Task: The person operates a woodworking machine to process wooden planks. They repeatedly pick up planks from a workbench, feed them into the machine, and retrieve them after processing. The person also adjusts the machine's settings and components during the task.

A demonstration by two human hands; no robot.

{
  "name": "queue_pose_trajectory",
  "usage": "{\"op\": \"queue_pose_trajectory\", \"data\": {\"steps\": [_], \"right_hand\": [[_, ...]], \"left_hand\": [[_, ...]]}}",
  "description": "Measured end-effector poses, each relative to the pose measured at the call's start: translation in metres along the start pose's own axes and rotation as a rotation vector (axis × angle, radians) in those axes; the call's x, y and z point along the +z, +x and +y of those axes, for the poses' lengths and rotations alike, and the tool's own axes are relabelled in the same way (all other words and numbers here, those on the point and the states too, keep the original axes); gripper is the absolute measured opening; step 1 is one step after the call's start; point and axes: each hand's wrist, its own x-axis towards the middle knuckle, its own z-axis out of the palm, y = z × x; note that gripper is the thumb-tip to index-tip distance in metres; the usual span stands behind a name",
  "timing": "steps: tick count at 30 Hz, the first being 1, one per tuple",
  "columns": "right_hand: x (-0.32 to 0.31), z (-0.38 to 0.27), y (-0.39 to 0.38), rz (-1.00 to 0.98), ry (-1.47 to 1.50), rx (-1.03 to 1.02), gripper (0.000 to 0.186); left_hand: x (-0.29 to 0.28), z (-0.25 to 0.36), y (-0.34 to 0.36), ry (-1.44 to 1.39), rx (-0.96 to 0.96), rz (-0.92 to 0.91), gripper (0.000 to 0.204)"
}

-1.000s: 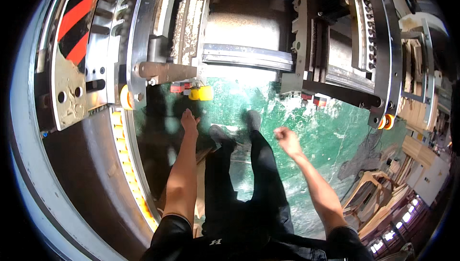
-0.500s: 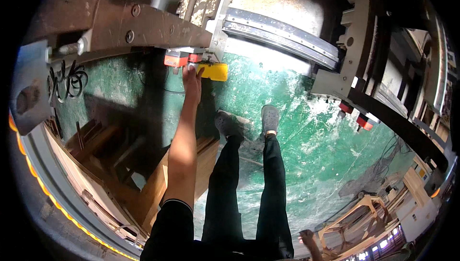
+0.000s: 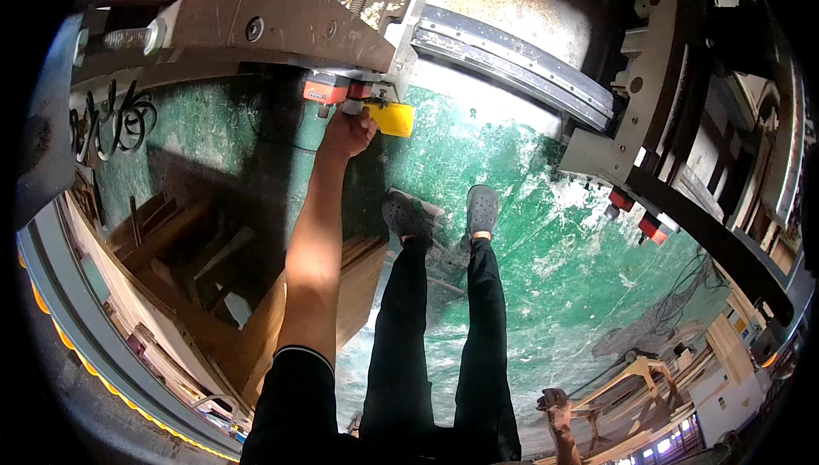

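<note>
Reaching forward, my left hand (image 3: 348, 134) is closed at a small pale knob (image 3: 351, 107) under a red-and-black box (image 3: 360, 90) on the machine's underside. Its fingers cover most of what they grip. Just right of these fingers hangs a yellow plate (image 3: 393, 119). A second red-and-black box (image 3: 326, 90) sits to the left of the knob. Low at the right, my right hand (image 3: 555, 401) hangs away from the machine with its fingers curled in; nothing shows in them.
A brown steel beam (image 3: 213, 17) crosses the upper left, with a grey rail (image 3: 512, 60) beyond. Boards (image 3: 363, 281) lean beside my left arm. Black cables (image 3: 119, 119) hang at the left. More red-and-black boxes (image 3: 655, 229) are on the right frame. A wooden frame (image 3: 640, 375) stands lower right.
My left hand's fingers have curled and the wrist has turned at the knob. The right hand has risen slightly and its fingers have drawn in. The view has shifted a little.
</note>
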Motion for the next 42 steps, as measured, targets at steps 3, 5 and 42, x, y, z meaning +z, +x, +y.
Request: {"op": "queue_pose_trajectory", "data": {"steps": [3, 5, 42], "right_hand": [[0.004, -0.009, -0.006, -0.004, -0.01, -0.016, 0.024], [0.006, -0.005, -0.003, -0.003, 0.017, 0.031, 0.024], [-0.226, -0.388, -0.06, 0.668, 0.559, -1.038, 0.039]], "left_hand": [[0.048, -0.033, 0.005, 0.15, 0.42, 0.228, 0.035], [0.061, -0.037, 0.007, 0.195, 0.606, 0.343, 0.032], [0.052, -0.034, -0.011, 0.195, 0.297, 0.597, 0.039]]}}
